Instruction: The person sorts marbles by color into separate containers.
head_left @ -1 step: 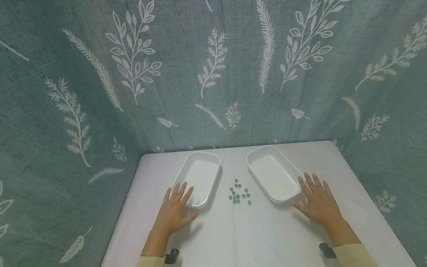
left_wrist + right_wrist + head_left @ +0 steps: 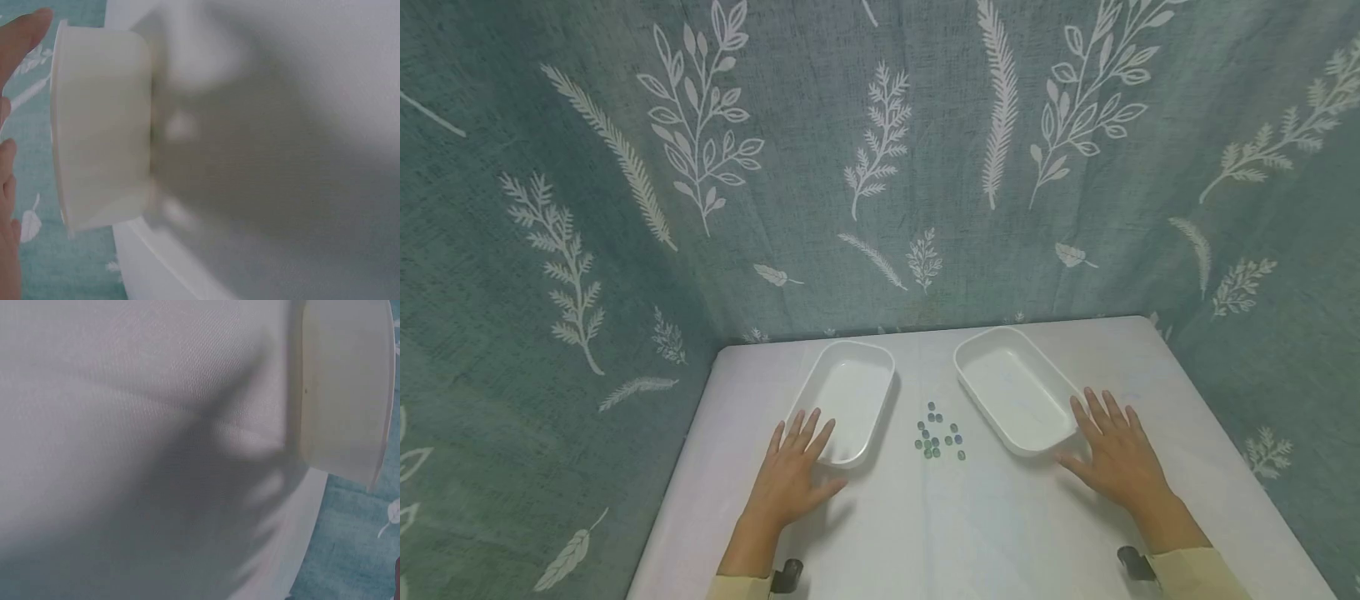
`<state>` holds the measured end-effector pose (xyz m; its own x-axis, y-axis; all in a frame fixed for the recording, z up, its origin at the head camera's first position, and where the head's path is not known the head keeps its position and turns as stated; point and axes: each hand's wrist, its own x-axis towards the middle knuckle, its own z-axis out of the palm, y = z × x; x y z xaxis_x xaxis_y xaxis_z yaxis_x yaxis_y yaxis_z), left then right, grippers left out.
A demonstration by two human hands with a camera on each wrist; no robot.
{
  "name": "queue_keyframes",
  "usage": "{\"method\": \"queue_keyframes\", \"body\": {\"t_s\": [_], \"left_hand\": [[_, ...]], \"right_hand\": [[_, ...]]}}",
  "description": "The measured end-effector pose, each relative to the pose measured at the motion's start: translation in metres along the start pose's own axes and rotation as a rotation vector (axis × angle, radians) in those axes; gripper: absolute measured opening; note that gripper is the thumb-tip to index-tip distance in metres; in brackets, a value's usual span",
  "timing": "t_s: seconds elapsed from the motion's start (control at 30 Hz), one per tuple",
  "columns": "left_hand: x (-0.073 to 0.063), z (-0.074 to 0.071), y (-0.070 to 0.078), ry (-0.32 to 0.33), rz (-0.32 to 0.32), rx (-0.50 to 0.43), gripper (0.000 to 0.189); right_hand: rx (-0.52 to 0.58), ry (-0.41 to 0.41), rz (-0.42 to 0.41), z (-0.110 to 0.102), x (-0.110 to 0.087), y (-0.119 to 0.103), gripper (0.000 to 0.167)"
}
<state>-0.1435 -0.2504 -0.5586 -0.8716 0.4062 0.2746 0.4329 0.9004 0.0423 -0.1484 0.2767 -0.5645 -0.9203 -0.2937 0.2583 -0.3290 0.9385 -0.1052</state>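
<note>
My left hand point(image 2: 793, 479) is spread with straight fingers over the near left corner of a white rectangular tray point(image 2: 848, 400) and holds nothing. On the other side, my right hand point(image 2: 1116, 454) also has its fingers spread, with the fingertips right at the near right edge of a second white tray point(image 2: 1015, 392). Between the trays lies a loose group of small green and bluish glass pebbles point(image 2: 936, 442). The left wrist view has the side wall of the left tray point(image 2: 106, 125) beside the fingers point(image 2: 25, 37). In the right wrist view the right tray's wall point(image 2: 347, 387) shows.
A white cloth point(image 2: 970, 533) covers the table, and hand shadows fall across it. Green curtains with white leaf prints point(image 2: 820, 167) hang behind the table and at both sides. Dark wrist-camera mounts point(image 2: 787, 576) sit at the cuffs of pale yellow sleeves.
</note>
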Motion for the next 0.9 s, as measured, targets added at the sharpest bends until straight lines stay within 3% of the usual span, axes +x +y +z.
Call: {"method": "queue_keyframes", "body": {"t_s": [0.3, 0.43, 0.57, 0.63, 0.73, 0.9], "left_hand": [[0.005, -0.002, -0.003, 0.001, 0.016, 0.006, 0.091], [0.005, 0.000, -0.003, -0.022, -0.001, 0.001, 0.091], [0.003, 0.002, -0.004, -0.002, -0.056, -0.059, 0.090], [0.001, 0.007, -0.006, 0.031, -0.122, -0.115, 0.089], [-0.005, 0.021, -0.010, 0.099, -0.295, -0.240, 0.087], [-0.015, 0.052, -0.013, 0.207, -0.616, -0.636, 0.085]], "right_hand": [[-0.017, -0.002, -0.001, -0.002, 0.002, 0.002, 0.096], [-0.002, -0.016, 0.022, -0.002, 0.002, -0.001, 0.097], [0.064, 0.001, 0.047, 0.000, 0.000, -0.006, 0.098], [0.114, 0.033, 0.056, 0.002, 0.001, -0.011, 0.096], [0.192, 0.084, 0.053, 0.006, 0.002, -0.021, 0.090], [0.297, 0.261, -0.037, 0.011, 0.004, -0.045, 0.067]]}}
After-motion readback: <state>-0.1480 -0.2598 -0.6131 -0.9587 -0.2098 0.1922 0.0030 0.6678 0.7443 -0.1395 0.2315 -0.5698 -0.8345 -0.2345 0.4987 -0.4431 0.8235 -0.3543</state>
